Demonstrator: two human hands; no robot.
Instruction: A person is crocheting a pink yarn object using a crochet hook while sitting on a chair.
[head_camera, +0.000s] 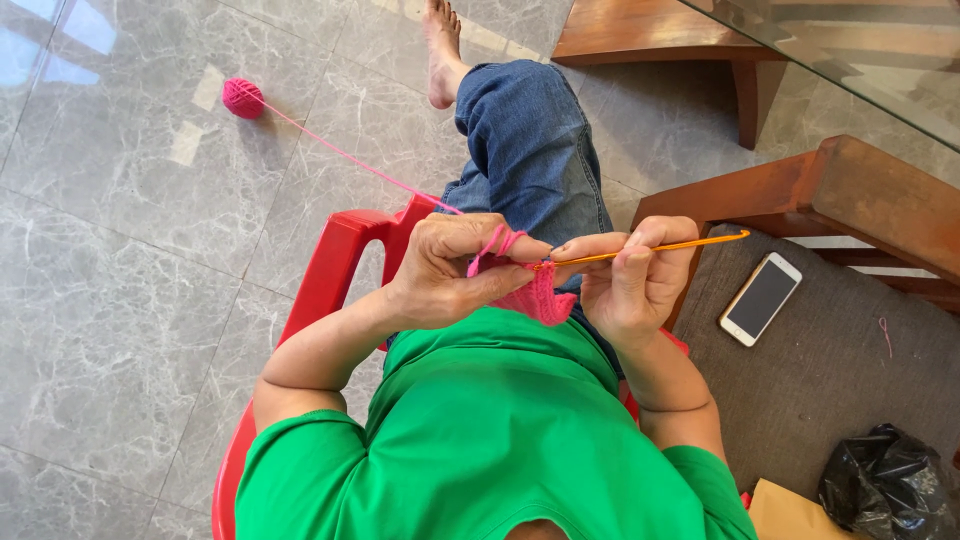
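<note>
head view. the left hand (448, 270) is curled closed, thumb and forefinger pinched on the upper edge of a small pink crocheted yarn piece (540, 295), with a strand of thin pink yarn (345, 157) looped over its forefinger. the crocheted piece hangs between both hands, just above a green short-sleeved shirt (480, 430). the right hand (628, 280) is closed around a slim orange crochet hook (660, 246), forefinger stretched along the shaft toward the left hand; the hook's tail end sticks out to the right past the knuckles, its working tip sits at the edge of the crocheted piece, though the tip itself is too small to make out.

the yarn strand runs taut from the left forefinger up and left to a small round pink yarn ball (243, 98) lying on the grey marble-patterned tile floor (120, 260), well apart from the hands. the person sits on a red plastic chair (330, 270), blue denim jeans (530, 150) on the outstretched leg. to the right, a white-framed smartphone (761, 298) lies face up on a grey seat cushion (830, 370) in a brown wooden frame (850, 190); a crumpled black plastic bag (890, 485) lies at the cushion's lower corner.
</note>
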